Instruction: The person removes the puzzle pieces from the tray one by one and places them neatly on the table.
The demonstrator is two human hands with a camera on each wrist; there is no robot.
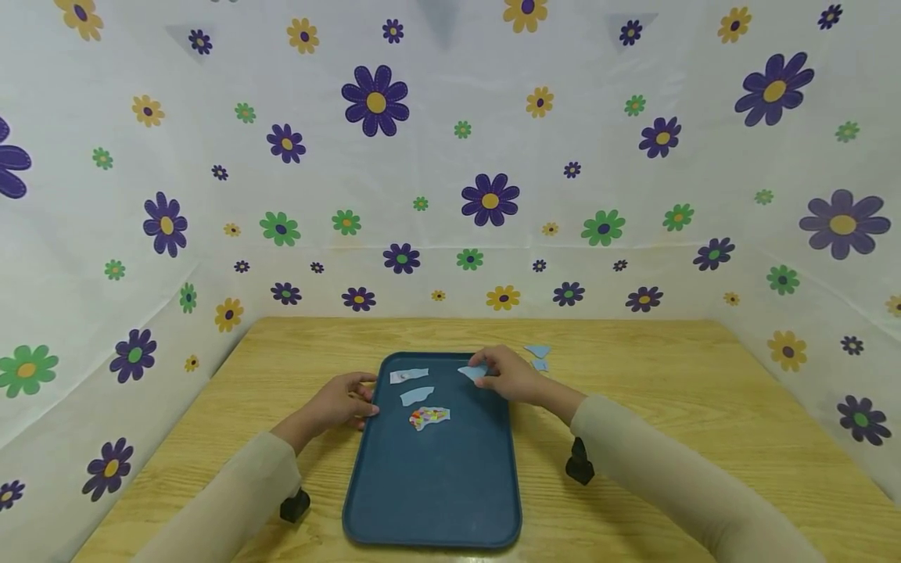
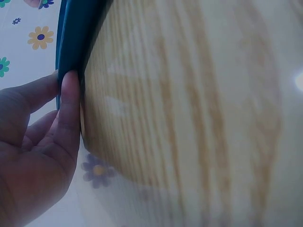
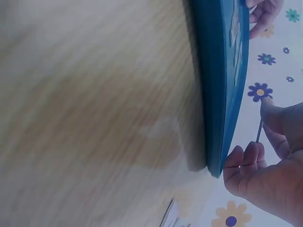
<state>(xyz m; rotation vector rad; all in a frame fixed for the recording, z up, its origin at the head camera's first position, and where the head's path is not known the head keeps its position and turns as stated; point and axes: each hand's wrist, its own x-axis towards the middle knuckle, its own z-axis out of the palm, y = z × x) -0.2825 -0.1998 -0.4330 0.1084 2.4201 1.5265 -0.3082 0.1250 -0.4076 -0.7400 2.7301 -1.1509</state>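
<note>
My right hand pinches a light blue paper piece over the upper right of a dark blue tray. In the right wrist view that piece shows edge-on between thumb and fingers. My left hand holds the tray's left rim, with its fingertips against the edge in the left wrist view. On the tray's left half lie a pale piece with a grey mark, a plain light blue piece and a multicoloured piece, all with uneven edges.
Two more light blue pieces lie on the wooden table beyond the tray's upper right corner. Flower-printed white sheeting closes off the back and both sides of the table.
</note>
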